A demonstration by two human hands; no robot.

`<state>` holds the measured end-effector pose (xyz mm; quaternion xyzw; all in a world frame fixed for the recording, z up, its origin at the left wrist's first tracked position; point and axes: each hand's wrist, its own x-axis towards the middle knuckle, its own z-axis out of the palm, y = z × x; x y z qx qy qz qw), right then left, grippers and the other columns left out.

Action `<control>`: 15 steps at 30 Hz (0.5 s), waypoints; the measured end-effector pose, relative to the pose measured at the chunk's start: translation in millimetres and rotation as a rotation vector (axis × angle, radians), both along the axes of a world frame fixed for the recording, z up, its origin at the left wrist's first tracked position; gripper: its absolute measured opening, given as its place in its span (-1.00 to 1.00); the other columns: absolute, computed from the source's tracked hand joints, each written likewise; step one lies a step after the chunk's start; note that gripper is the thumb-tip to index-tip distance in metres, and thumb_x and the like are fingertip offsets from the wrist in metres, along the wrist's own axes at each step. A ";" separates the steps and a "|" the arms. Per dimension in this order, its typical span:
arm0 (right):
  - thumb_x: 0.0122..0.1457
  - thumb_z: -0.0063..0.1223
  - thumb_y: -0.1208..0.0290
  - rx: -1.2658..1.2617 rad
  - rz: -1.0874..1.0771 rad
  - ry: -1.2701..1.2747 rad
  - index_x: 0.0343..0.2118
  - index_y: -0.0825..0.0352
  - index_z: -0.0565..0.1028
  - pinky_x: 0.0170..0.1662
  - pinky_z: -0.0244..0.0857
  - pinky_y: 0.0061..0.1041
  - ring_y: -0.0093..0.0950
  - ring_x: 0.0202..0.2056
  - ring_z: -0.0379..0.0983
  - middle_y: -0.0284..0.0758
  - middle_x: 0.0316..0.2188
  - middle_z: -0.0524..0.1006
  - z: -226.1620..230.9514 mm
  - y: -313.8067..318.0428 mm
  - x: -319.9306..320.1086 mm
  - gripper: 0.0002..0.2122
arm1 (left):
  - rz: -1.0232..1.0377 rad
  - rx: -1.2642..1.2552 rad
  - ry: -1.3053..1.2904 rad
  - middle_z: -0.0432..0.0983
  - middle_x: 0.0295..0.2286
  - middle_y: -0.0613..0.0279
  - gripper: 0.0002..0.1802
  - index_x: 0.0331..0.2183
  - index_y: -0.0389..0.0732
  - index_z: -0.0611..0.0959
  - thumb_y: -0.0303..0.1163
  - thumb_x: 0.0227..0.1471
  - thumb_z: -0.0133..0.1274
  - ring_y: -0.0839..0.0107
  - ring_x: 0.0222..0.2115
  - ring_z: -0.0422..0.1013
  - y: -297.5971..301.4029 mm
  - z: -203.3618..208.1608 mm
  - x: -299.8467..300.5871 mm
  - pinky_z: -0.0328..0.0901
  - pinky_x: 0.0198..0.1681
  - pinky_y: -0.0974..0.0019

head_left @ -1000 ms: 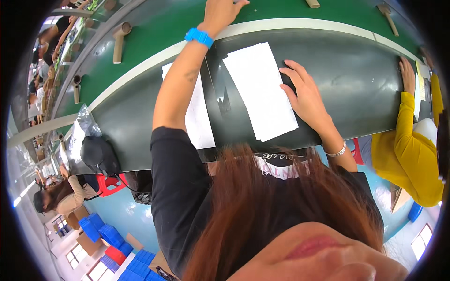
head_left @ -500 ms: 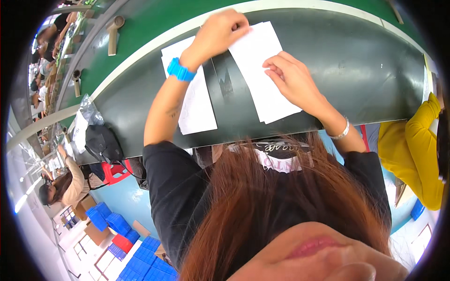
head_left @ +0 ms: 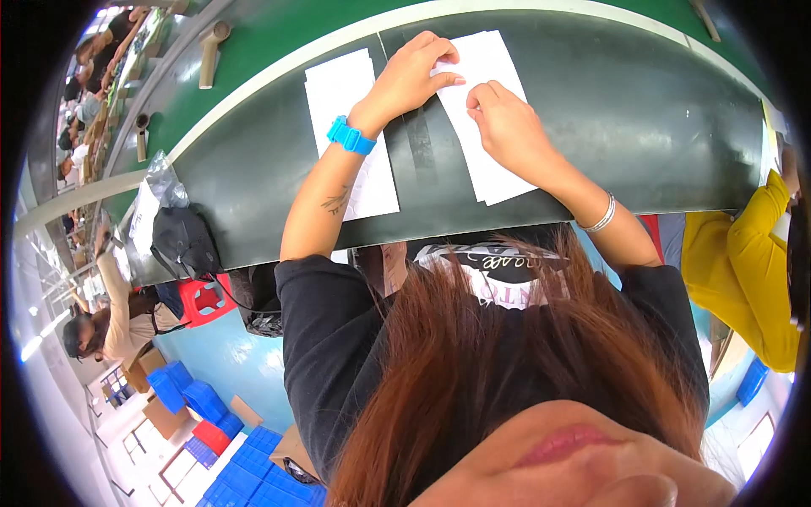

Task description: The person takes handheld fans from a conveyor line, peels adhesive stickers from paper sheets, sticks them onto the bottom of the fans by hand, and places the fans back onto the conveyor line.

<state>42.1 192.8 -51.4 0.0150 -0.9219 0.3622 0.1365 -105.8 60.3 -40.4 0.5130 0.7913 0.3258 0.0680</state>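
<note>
Two piles of white paper sheets lie side by side on the dark table. My left hand reaches across to the upper left edge of the right paper pile, its thumb and forefinger bent with a gap between them. Over the middle of that same pile is my right hand, fingers curled in and tips pressed together; whether a sheet is pinched there is hidden. The left paper pile lies partly beneath my left wrist, which wears a blue watch.
A black bag and a clear plastic bag sit at the table's left end. Beyond the table's pale rim runs a green surface with a cardboard tube. To the right is a person in a yellow sleeve.
My left hand has shifted slightly down along the right pile's edge. My right hand has moved up and left, closer to it, and its fingers are more curled.
</note>
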 end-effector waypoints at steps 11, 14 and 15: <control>0.20 -0.07 0.56 -0.743 0.060 -0.224 -0.37 0.35 0.32 -0.35 0.13 -0.73 -0.75 -0.43 0.18 -0.55 -0.46 0.28 -3.4 51.3 17.7 -0.95 | -0.004 -0.100 0.014 0.43 -0.44 0.06 -0.80 -0.42 -0.27 0.52 -0.39 -0.11 0.15 0.06 -0.43 0.40 38.0 23.0 -25.8 0.30 -0.34 0.17; 0.20 -0.08 0.58 -0.911 0.036 -0.206 -0.33 0.36 0.33 -0.28 0.14 -0.77 -0.75 -0.38 0.21 -0.53 -0.45 0.30 -13.3 47.7 19.3 -0.97 | 0.146 0.171 0.225 0.43 -0.48 0.12 -0.72 -0.31 -0.25 0.51 -0.33 -0.08 0.14 0.05 -0.39 0.41 94.3 10.8 -55.5 0.31 -0.32 0.14; 0.20 -0.07 0.58 -0.866 0.024 -0.219 -0.33 0.36 0.34 -0.30 0.15 -0.76 -0.75 -0.39 0.22 -0.52 -0.45 0.30 -15.2 44.6 20.1 -0.96 | 0.219 0.219 0.302 0.46 -0.46 0.15 -0.70 -0.27 -0.24 0.51 -0.37 -0.10 0.16 0.13 -0.40 0.43 114.9 9.6 -55.1 0.33 -0.34 0.21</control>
